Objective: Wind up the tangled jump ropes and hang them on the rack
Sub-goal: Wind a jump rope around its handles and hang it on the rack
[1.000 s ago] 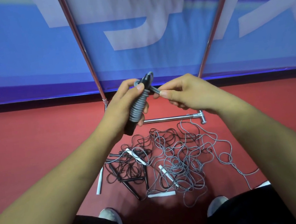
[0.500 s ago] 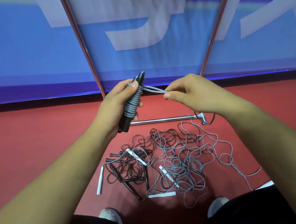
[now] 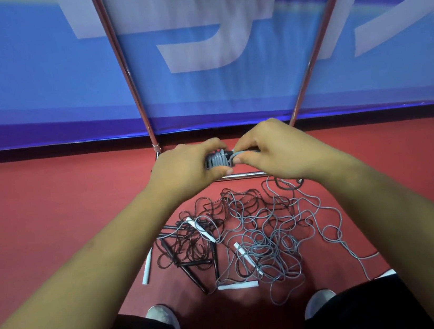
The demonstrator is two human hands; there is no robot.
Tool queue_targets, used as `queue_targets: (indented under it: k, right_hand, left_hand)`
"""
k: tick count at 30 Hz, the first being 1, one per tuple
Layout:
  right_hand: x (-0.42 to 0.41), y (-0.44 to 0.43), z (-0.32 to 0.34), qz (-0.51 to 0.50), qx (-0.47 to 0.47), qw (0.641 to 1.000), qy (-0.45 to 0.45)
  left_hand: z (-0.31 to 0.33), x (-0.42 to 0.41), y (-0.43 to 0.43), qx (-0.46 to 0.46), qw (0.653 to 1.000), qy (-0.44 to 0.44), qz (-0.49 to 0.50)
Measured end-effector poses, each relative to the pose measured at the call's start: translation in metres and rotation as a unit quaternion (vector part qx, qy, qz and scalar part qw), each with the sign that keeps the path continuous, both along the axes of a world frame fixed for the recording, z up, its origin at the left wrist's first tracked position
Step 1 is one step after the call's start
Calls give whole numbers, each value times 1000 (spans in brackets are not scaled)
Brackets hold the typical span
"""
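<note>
Left hand: The left hand (image 3: 183, 170) is held out in front of the body. Its grip is closed around one end of a wound grey jump rope (image 3: 217, 160), with the fingers curled over the coils.
Right hand: The right hand (image 3: 277, 150) meets the bundle from the other side. Its grip pinches a grey strand of cord between thumb and forefinger at the bundle's dark end.
Wound rope: Grey cord is coiled tightly into a short bundle that lies roughly level between the two hands, in the air in front of the rack's low bar.
Rack: A chrome rack (image 3: 126, 74) has two poles rising out of view and a crossbar near the floor.
Tangle: Tangled jump ropes (image 3: 262, 244) in grey and black lie in loose loops on the red floor (image 3: 51, 213), between the rack and the person's shoes (image 3: 162, 313).
Handles: White handles (image 3: 237, 286) and black handles (image 3: 194, 276) lie among the loops.
Backdrop: A blue banner (image 3: 20, 79) with large white lettering stands behind the rack.
</note>
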State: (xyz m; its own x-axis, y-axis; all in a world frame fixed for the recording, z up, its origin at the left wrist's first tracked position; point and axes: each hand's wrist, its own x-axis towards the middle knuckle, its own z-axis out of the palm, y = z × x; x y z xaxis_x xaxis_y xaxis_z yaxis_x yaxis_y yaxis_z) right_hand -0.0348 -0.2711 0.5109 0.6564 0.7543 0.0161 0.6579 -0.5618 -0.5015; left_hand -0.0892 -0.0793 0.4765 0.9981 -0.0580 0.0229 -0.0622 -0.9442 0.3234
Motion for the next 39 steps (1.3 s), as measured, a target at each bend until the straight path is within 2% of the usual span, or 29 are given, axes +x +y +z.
queue_targets:
  k: [2,7,9,10,11,13,15,18,21,24,26,29,32,36,39]
  right_hand:
    - [1,-1,2,-25,36,999,12]
    - [1,-1,4,-60,74,994,54]
    - [2,-1,4,-80,98,989,71]
    - [3,-1,5,-93,117,985,83]
    - [5,-2,5,-105,141,979,104]
    - [10,-5,4,-132,193,957,172]
    - [14,-7,1,-149,213,940,219]
    - [17,-10,-2,-129,186,946,234]
    - [18,-12,-1,-115,131,952,251]
    - [17,-12,-2,-97,107,950,276]
    - [16,-10,-3,-99,133,945,281]
    - [17,-9,-2,-116,152,945,265]
    - [17,-10,-2,-106,130,963,212]
    - [17,-16,0,-96,100,978,159]
    - [16,-16,1,-88,83,982,144]
  left_hand:
    - [4,-3,-1,-3,999,11,-30]
    - [5,-8,-10,-27,999,11,-19]
    - [0,-7,-7,-73,997,13,-19]
    - [-1,-7,-6,-134,990,31,-24]
    - [-1,-7,-6,-220,973,55,-36]
    - [2,-9,-9,-388,915,89,-69]
    - [6,-10,-13,-481,869,87,-77]
    - [4,-9,-16,-562,820,91,-53]
    - [1,-8,-18,-607,786,106,-52]
    - [5,-9,-26,-684,718,122,-42]
    - [7,-7,-26,-728,673,128,-20]
    - [9,-5,-23,-750,649,126,23]
    - [8,-3,-22,-766,629,125,50]
    - [4,0,-18,-766,623,135,78]
    - [4,2,-15,-774,619,119,58]
